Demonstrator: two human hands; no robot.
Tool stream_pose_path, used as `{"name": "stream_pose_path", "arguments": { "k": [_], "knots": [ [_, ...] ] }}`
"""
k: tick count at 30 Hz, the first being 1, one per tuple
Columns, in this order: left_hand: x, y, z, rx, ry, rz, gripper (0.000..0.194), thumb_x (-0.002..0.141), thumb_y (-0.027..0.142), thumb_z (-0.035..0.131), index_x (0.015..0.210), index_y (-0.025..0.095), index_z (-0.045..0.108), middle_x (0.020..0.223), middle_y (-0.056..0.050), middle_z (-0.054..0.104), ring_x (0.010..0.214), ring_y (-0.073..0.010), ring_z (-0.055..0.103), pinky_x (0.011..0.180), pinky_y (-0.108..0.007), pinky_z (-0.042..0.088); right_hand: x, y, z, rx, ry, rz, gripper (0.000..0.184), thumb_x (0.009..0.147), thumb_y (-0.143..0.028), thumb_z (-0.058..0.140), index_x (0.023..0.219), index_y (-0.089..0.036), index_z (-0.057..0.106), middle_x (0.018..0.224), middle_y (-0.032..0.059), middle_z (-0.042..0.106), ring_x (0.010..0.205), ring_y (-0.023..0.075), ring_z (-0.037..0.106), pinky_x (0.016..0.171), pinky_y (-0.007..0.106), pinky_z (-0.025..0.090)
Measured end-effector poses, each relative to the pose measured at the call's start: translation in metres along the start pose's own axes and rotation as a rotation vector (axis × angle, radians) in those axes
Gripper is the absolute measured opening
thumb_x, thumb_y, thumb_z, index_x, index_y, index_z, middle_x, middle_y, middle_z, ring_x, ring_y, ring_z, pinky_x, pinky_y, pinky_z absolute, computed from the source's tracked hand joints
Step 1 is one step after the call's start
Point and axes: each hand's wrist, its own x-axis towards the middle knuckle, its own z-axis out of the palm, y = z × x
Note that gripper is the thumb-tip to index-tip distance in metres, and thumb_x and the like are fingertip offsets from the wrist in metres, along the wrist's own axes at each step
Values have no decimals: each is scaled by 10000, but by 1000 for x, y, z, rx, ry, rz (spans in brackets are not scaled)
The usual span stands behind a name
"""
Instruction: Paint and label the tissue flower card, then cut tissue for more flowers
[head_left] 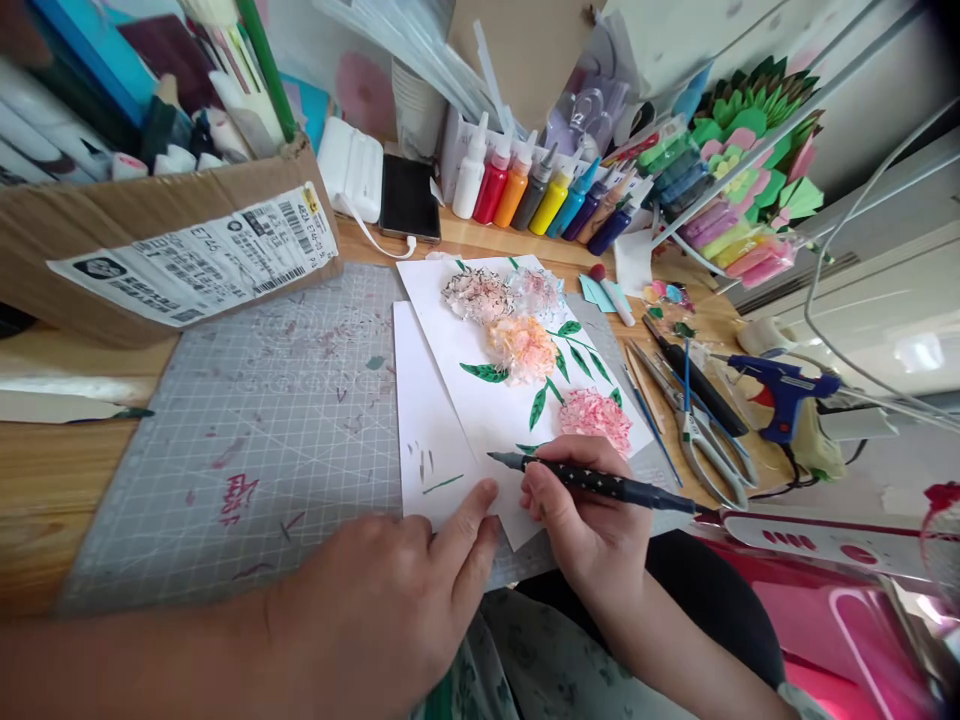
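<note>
My right hand (pixel 592 510) is closed around a black patterned brush marker (pixel 622 484). The marker's grey tip points left, just over the lower part of a white sheet (pixel 480 420). On that sheet sit fluffy flowers: a pink one (pixel 596 418), an orange-peach one (pixel 523 350) and others at the top. Painted green leaves (pixel 570 345) spread between them. My left hand (pixel 405 580) lies palm down with its index finger stretched onto the paper's lower edge. Partly under the first sheet is a second white sheet (pixel 420 400) with a few grey strokes and a green line.
A grey cutting mat (pixel 300 420) lies under the papers. Paint bottles (pixel 517 190) line the back, beside a phone (pixel 409 198). A cardboard box (pixel 172 240) stands at left. Scissors (pixel 705 450), a blue glue gun (pixel 784 390) and thin brushes (pixel 651 425) lie at right.
</note>
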Motion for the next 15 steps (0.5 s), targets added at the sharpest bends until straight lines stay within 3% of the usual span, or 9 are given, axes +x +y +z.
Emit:
{"name": "stream_pose_path", "arguments": {
  "k": [6,15],
  "knots": [
    [0,-1,6,-38,66,-3,456,765,129,420,1184,132,600,1218,-156,633,471,-188,597,365,-327,458,8,-1,2,-150,-56,-31,147,805,-145,632,902,-235,568,705,-37,588,543,97,579,515,238,481],
    [-11,2,36,-73,214,-20,448,834,173,366,1244,142,543,1286,-160,584,518,-128,560,416,-259,386,11,-7,2,-187,-127,-41,166,817,-114,606,920,-233,550,732,-30,587,534,86,572,492,222,483]
  ]
}}
